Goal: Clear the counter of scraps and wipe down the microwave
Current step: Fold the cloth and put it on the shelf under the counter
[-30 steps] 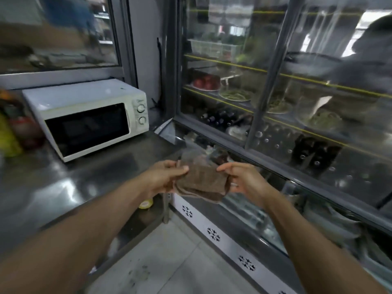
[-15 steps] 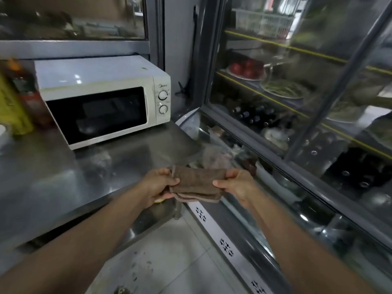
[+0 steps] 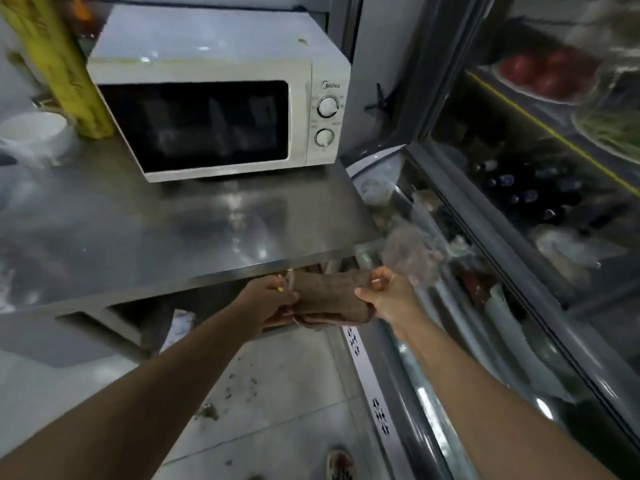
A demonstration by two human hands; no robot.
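Observation:
A folded brown cloth (image 3: 330, 294) is stretched between my two hands, just below and in front of the steel counter's (image 3: 173, 230) front edge. My left hand (image 3: 268, 301) grips its left end and my right hand (image 3: 389, 297) pinches its right end. Farther back on the counter stands a white microwave (image 3: 221, 98) with a dark door, shut, and two round knobs on its right side. Its top shows a few small specks.
A glass-fronted display fridge (image 3: 519, 202) with plates of food and bottles fills the right side. A white bowl (image 3: 34, 136) and a yellow bottle (image 3: 59, 64) stand left of the microwave. Scraps (image 3: 242, 389) lie on the tiled floor below the counter.
The view has swung down and left, so the microwave now looks closer and larger. The cloth has been folded narrower between my hands, which now sit lower, at the counter's front edge.

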